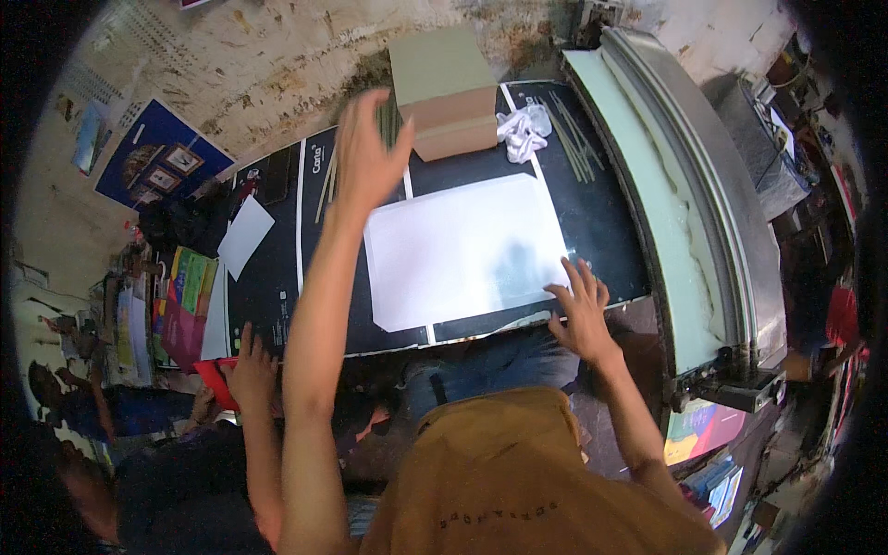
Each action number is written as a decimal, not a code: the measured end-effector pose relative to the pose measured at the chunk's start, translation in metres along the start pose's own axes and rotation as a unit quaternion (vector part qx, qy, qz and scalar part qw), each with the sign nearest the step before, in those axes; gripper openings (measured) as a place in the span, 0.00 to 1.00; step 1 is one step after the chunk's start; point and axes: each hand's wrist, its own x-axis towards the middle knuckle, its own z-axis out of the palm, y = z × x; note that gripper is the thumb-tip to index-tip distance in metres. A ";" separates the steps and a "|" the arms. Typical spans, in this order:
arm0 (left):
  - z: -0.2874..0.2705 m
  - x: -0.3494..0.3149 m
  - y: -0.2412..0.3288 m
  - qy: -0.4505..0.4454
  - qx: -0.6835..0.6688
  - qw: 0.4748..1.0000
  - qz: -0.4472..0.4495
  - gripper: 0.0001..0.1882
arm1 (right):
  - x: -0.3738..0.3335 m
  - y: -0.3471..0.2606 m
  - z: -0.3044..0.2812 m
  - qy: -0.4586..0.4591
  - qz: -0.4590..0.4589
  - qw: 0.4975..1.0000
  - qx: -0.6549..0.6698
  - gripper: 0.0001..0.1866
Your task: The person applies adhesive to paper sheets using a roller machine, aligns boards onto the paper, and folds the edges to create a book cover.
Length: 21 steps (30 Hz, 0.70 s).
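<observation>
Right hand (585,314): fingers spread wide at the near right corner of the white sheet, gripping nothing; whether the tips press down or only hang over it, one cannot tell
Left hand (373,162): raised beyond the sheet's far left corner, thumb standing well away from the fingers, nothing held
White sheet (453,254): lies flat near the front edge of the black table (606,227), long side toward the worker
Step in hand: apparently the placing or steadying of the sheet, with one hand at its corner and the other free
Next move: would seem to call for a light touch on that corner, and for the raised hand to come down without creasing the sheet
Far edge: a cardboard box (455,134) stands behind the sheet, a crumpled white cloth (524,129) just beside it and thin sticks (575,143) to the right of the cloth
Left side: a co-worker's hand (252,373) rests at the table's edge, near a smaller white sheet (246,237)
Right side: a long machine with a metal bar (712,176) flanks the table
</observation>
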 end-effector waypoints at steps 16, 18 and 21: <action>0.050 0.069 -0.090 -0.192 0.154 0.964 0.105 0.13 | -0.086 -0.004 -0.020 0.160 0.067 0.980 0.098 0.15; 0.045 0.068 -0.091 -0.193 0.124 0.965 0.127 0.12 | -0.052 -0.016 -0.040 0.173 0.040 0.980 0.094 0.15; 0.049 0.070 -0.078 -0.226 0.115 0.964 0.082 0.17 | -0.023 -0.043 -0.065 0.199 -0.022 0.974 0.102 0.15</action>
